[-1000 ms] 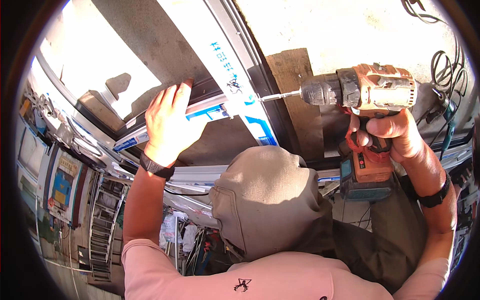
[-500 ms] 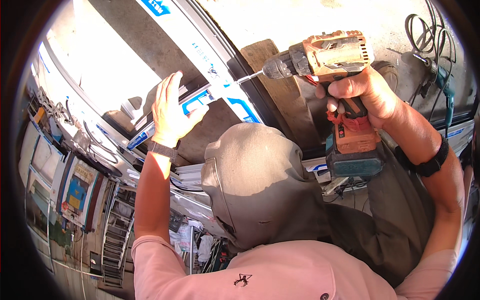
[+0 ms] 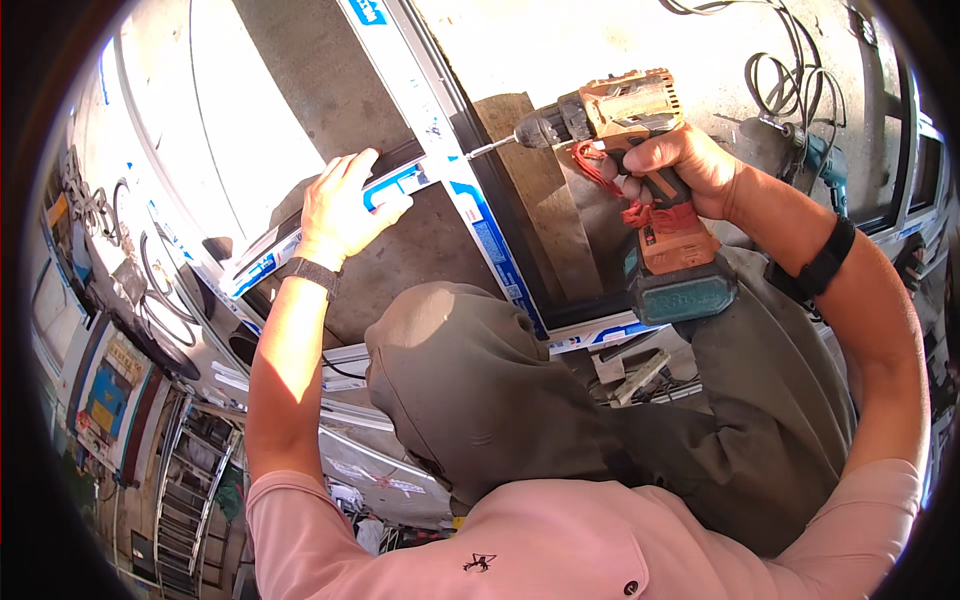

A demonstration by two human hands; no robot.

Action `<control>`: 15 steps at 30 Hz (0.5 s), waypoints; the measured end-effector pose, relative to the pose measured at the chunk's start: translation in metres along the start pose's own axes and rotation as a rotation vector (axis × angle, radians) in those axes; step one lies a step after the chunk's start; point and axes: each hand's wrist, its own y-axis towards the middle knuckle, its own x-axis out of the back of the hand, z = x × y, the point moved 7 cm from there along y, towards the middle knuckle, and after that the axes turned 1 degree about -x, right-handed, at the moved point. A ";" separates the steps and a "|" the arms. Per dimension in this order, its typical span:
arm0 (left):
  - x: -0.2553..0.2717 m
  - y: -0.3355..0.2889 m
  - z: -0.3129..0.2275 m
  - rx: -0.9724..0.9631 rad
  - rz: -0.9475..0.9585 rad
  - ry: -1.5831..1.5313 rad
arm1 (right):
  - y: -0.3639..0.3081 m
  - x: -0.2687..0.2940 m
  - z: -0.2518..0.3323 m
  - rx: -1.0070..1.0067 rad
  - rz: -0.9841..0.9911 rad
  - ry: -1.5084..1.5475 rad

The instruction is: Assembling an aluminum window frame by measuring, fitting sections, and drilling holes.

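My right hand (image 3: pixel 690 165) is wrapped round the handle of an orange and black cordless drill (image 3: pixel 630 105). Its long bit points left, and the tip meets the side of a white frame (image 3: pixel 425 105) with blue-printed film, where a crossbar (image 3: pixel 395 187) joins it. Red cord or tape is wound about the drill's handle, above a teal-edged battery (image 3: pixel 685 292). On the crossbar rests my left hand (image 3: pixel 345 205), fingers stretched out and thumb spread; it grips nothing that I can see.
My bent knee (image 3: pixel 450 330) is close to the frame. A wooden board (image 3: pixel 545 190) lies under it. To the right are a teal corded drill (image 3: pixel 825 165) and its looped black cable (image 3: pixel 790 75). A ladder (image 3: pixel 185 485) and a blue-panelled machine (image 3: pixel 108 405) stand at lower left.
The view has shifted a little. The drill stays in my right hand with its bit at the frame joint, and my left hand keeps its place on the crossbar.
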 end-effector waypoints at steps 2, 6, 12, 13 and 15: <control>0.003 0.001 -0.003 0.006 -0.037 -0.017 | -0.002 0.002 -0.002 0.034 0.025 0.017; 0.002 -0.002 -0.001 0.009 -0.074 -0.020 | -0.001 0.013 0.003 0.001 0.038 -0.012; 0.009 -0.001 0.004 0.089 -0.028 -0.029 | -0.067 0.009 0.066 0.289 -0.178 -0.393; 0.008 -0.004 0.006 0.132 0.054 -0.027 | -0.076 -0.015 0.074 0.347 -0.200 -0.469; 0.017 -0.017 0.006 0.146 -0.022 -0.111 | -0.096 -0.072 0.092 0.523 -0.231 -0.687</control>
